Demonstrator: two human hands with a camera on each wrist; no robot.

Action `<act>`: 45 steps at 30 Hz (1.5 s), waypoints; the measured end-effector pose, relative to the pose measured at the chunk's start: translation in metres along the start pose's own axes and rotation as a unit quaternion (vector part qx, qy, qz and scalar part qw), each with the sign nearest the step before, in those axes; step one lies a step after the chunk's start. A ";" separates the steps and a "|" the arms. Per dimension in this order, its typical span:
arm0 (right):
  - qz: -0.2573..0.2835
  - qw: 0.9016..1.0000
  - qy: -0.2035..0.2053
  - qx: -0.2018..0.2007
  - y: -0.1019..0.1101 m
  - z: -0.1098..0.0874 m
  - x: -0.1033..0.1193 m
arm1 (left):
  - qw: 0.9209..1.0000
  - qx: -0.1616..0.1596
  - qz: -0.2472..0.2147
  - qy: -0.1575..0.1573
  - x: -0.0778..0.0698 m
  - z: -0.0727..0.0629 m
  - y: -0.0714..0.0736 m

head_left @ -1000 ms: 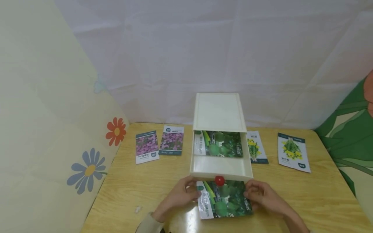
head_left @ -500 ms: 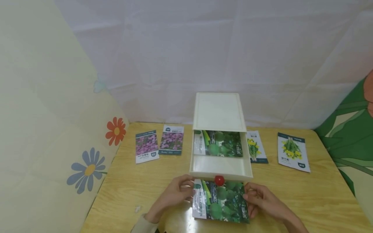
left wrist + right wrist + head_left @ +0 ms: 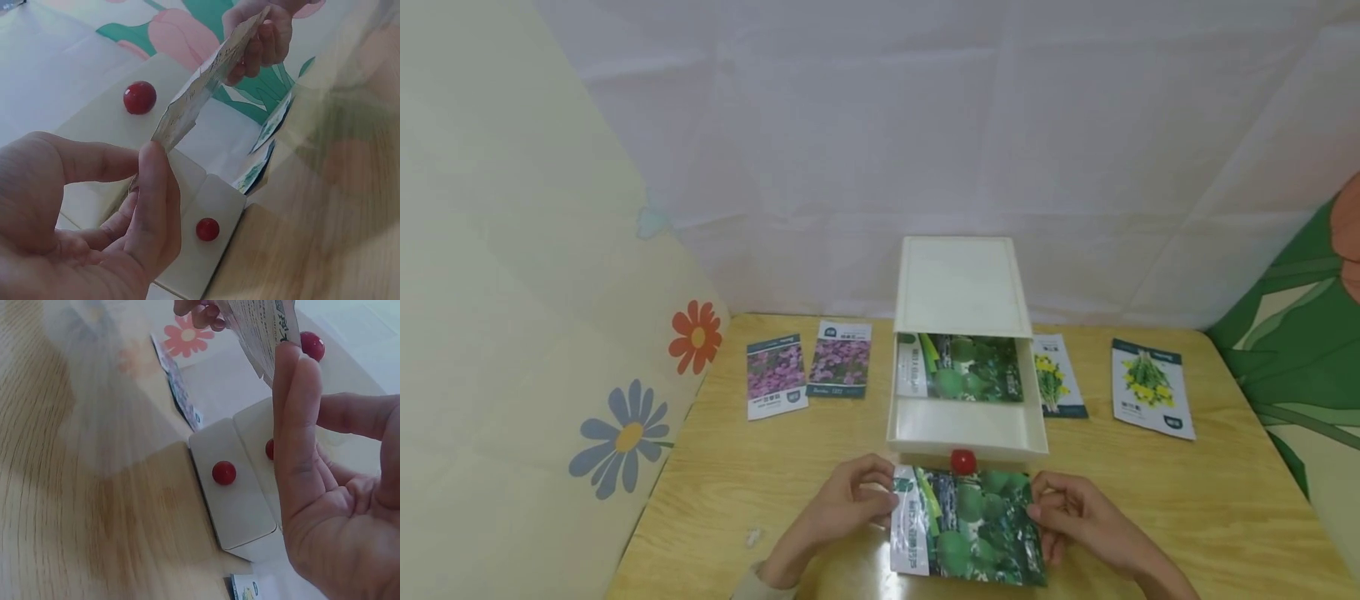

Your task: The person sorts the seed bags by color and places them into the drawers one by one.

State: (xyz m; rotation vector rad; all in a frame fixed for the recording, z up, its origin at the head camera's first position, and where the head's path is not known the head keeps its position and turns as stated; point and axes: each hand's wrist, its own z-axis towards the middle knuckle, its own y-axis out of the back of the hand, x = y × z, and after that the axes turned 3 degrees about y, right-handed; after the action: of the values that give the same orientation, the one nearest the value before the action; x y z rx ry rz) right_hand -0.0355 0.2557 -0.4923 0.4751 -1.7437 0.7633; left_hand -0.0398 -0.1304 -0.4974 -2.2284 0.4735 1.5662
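Observation:
Both hands hold one green-and-white seed packet (image 3: 967,525), printed with round green fruit, in front of the open drawer. My left hand (image 3: 850,504) pinches its white left edge between thumb and fingers. At the opposite end, my right hand (image 3: 1078,517) pinches the dark edge. The left wrist view catches the packet (image 3: 200,94) almost edge-on, raised above the table and stretched between the two hands. A matching seed packet (image 3: 970,367) lies flat at the back of the white drawer (image 3: 962,425), partly under the cabinet top (image 3: 962,283).
Two purple-flower seed packets (image 3: 777,379) (image 3: 839,360) lie left of the cabinet. Right of it are two yellow-flower packets (image 3: 1058,379) (image 3: 1152,392), one partly hidden behind the drawer. A red knob (image 3: 963,462) sticks out of the drawer front. Lower drawers with red knobs (image 3: 224,473) stand below.
The held packet has shifted a little left and towards me, turning slightly so its right end sits lower. My left hand has moved left with it. The drawer and other packets stay put.

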 end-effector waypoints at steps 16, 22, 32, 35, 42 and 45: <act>0.028 0.999 -0.021 0.013 -0.007 -0.009 0.018 | 0.999 0.037 0.020 -0.006 -0.023 -0.014 0.001; 0.037 0.999 -0.021 0.025 -0.011 -0.012 0.023 | 0.998 0.052 0.027 0.002 -0.030 -0.021 0.004; 0.050 0.998 0.010 0.046 -0.020 -0.017 0.033 | 0.997 0.060 0.040 -0.005 -0.050 -0.034 0.004; 0.037 0.998 0.034 0.041 -0.023 -0.018 0.035 | 0.998 0.056 0.037 0.002 -0.057 -0.037 0.003; -0.003 0.997 0.075 0.020 -0.024 -0.019 0.042 | 0.997 0.056 0.053 -0.014 -0.067 -0.038 0.004; -0.017 0.996 0.087 0.011 -0.023 -0.019 0.047 | 0.996 0.055 0.061 -0.037 -0.070 -0.037 0.005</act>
State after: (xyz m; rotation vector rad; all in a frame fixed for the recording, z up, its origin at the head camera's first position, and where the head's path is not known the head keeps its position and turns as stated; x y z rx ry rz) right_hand -0.0215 0.2554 -0.4383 0.4395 -1.5639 0.7768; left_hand -0.0347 -0.1483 -0.4209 -2.0855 0.6679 1.6345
